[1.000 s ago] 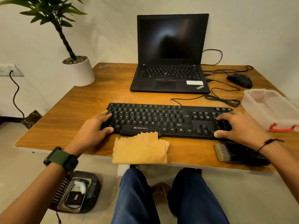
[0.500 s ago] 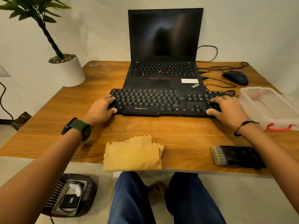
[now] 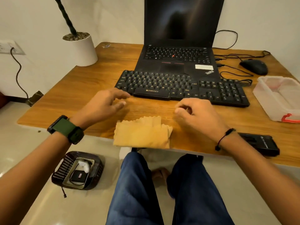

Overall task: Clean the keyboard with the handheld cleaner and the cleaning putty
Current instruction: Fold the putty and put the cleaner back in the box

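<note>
The black keyboard [image 3: 181, 86] lies across the wooden desk [image 3: 90, 88], its far edge against the open laptop [image 3: 177, 52]. My left hand [image 3: 103, 104] hovers over the desk just in front of the keyboard's left end, fingers relaxed and holding nothing. My right hand [image 3: 198, 112] is in front of the keyboard's middle, fingers loosely curled, with nothing in it. The black handheld cleaner [image 3: 259, 143] lies near the desk's front edge, partly hidden behind my right forearm. A folded yellow cloth [image 3: 142, 133] sits at the front edge between my hands. No putty is in sight.
A clear plastic box [image 3: 279, 98] with red clips stands at the right. A black mouse [image 3: 254, 66] and loose cables lie at the back right. A white plant pot [image 3: 81, 49] stands at the back left. A basket [image 3: 78, 171] sits on the floor.
The keyboard was pushed away from me up against the laptop. Both hands have since let go of its ends and drawn back toward me, over the desk.
</note>
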